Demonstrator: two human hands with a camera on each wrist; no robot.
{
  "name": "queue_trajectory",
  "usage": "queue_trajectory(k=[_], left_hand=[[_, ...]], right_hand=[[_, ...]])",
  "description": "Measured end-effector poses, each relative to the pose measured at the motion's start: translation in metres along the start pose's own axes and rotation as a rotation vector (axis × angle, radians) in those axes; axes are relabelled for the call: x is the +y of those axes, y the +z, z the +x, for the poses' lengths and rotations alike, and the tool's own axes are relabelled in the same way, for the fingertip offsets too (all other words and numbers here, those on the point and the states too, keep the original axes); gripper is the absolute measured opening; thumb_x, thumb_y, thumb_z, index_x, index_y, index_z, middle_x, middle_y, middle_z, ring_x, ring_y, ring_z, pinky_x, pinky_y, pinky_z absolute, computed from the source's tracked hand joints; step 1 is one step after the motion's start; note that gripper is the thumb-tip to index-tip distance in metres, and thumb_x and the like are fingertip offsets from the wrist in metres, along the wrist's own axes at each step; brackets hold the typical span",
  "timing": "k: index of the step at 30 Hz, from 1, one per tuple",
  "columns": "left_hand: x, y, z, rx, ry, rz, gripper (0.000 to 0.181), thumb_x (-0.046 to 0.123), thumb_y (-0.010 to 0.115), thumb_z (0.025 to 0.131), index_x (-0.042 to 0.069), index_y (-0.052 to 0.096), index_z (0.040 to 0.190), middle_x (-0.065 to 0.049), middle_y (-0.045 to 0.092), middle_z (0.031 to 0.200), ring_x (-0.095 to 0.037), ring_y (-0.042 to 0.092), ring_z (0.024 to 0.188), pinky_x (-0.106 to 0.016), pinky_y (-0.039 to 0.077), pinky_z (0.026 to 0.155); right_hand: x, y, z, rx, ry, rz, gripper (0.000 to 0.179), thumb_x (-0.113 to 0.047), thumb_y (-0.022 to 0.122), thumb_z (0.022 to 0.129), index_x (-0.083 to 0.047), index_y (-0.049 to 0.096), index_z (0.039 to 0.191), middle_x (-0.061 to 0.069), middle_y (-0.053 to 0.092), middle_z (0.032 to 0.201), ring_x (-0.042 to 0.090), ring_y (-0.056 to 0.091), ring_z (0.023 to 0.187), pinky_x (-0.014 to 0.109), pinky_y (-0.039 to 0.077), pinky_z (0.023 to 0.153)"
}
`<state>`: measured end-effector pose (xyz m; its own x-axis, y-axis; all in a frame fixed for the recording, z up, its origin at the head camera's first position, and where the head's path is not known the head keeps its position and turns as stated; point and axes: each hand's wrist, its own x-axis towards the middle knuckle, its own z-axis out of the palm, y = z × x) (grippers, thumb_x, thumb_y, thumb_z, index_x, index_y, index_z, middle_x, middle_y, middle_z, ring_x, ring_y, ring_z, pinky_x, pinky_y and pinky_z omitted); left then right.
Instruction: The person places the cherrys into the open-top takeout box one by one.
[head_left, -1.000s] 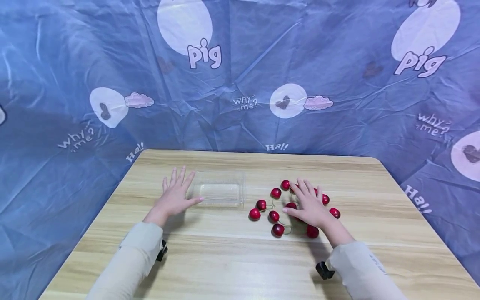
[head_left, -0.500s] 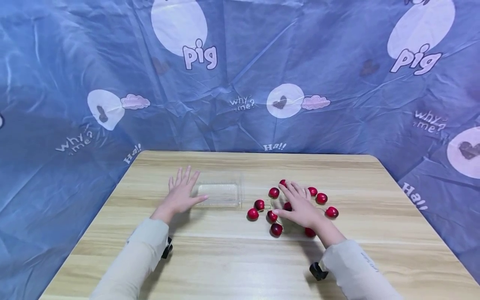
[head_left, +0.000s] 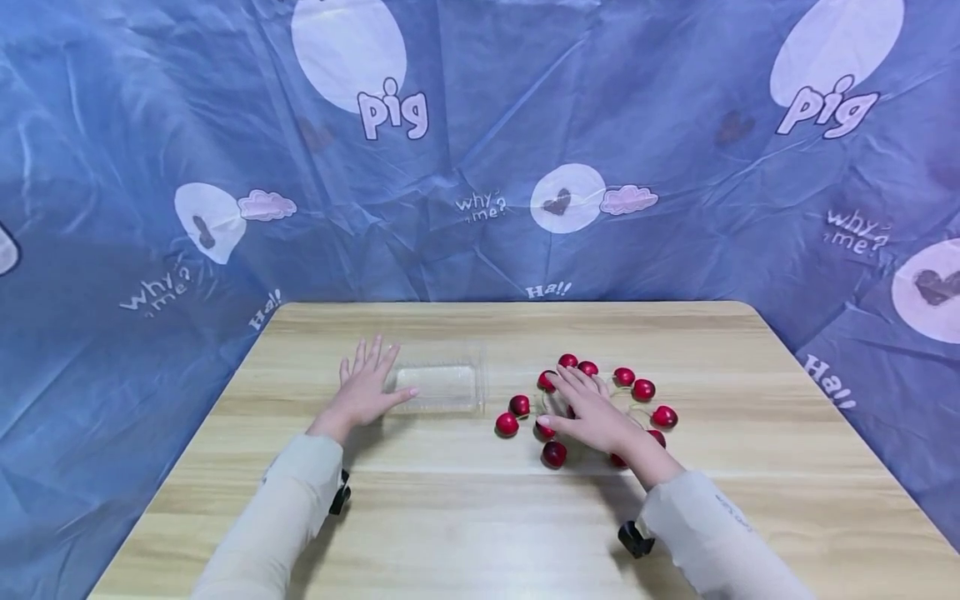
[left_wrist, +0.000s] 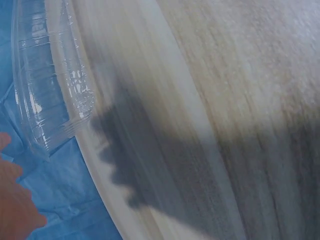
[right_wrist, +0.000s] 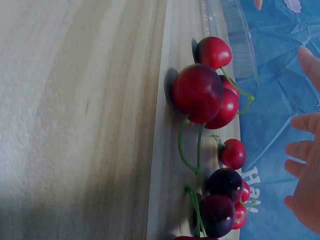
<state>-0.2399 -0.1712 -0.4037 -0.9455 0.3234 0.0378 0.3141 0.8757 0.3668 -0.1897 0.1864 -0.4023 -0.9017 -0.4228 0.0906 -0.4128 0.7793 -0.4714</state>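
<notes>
Several dark red cherries [head_left: 553,454] with green stems lie scattered on the right half of the table. My right hand [head_left: 596,417] hovers over them with its fingers spread, hiding some. In the right wrist view, that hand [right_wrist: 307,165] shows apart from the cherries [right_wrist: 198,93], some joined by their stems. A clear plastic container [head_left: 442,387] stands left of the cherries. Beside its left end is my left hand [head_left: 363,393], fingers spread; from the head view I cannot tell whether it touches. The left wrist view shows a gap between hand [left_wrist: 17,200] and container [left_wrist: 42,80].
The wooden table [head_left: 450,500] has rounded back corners. Behind it and along both sides hangs a blue printed cloth [head_left: 480,150]. Black wrist devices [head_left: 635,539] sit at both cuffs.
My right hand has shifted a little left over the cherries, uncovering some at the back and right. My left hand has moved slightly right. The head view has also shifted slightly.
</notes>
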Motion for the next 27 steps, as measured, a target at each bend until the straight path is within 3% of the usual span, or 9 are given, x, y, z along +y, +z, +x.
queue_trajectory(k=[9,15,20,27], left_hand=[[-0.004,0.002,0.004,-0.024,-0.019,-0.022,0.082,0.057,0.045,0.079,0.014,0.01,0.14,-0.014,-0.008,0.142,-0.031,-0.018,0.125,-0.055,-0.014,0.093],[-0.004,0.004,0.006,-0.022,-0.014,-0.025,0.082,0.058,0.044,0.079,0.014,0.01,0.14,-0.014,-0.007,0.142,-0.033,-0.014,0.126,-0.053,-0.014,0.093],[-0.002,0.005,0.009,-0.034,-0.013,-0.03,0.082,0.057,0.045,0.079,0.014,0.01,0.14,-0.013,-0.007,0.142,-0.03,-0.017,0.125,-0.052,-0.015,0.094],[-0.002,0.007,0.013,-0.041,0.001,-0.019,0.08,0.054,0.047,0.08,0.014,0.012,0.14,-0.013,-0.006,0.142,-0.03,-0.015,0.126,-0.053,-0.011,0.095]], right_hand=[[-0.001,0.0,0.005,-0.016,-0.004,0.068,0.068,-0.047,0.048,0.083,-0.001,0.035,0.13,0.021,0.031,0.133,0.039,0.022,0.122,0.055,0.014,0.096],[-0.002,0.001,0.009,-0.03,0.052,0.183,0.062,-0.041,0.05,0.084,0.0,0.036,0.129,0.022,0.037,0.129,0.037,0.031,0.118,0.051,0.023,0.094],[-0.001,0.003,0.013,-0.026,0.045,0.272,0.058,-0.039,0.05,0.085,0.001,0.041,0.125,0.017,0.047,0.119,0.032,0.045,0.106,0.046,0.035,0.087],[0.001,0.009,0.018,-0.013,0.061,0.399,0.048,-0.029,0.051,0.087,0.004,0.045,0.12,0.017,0.054,0.107,0.027,0.052,0.097,0.042,0.039,0.084]])
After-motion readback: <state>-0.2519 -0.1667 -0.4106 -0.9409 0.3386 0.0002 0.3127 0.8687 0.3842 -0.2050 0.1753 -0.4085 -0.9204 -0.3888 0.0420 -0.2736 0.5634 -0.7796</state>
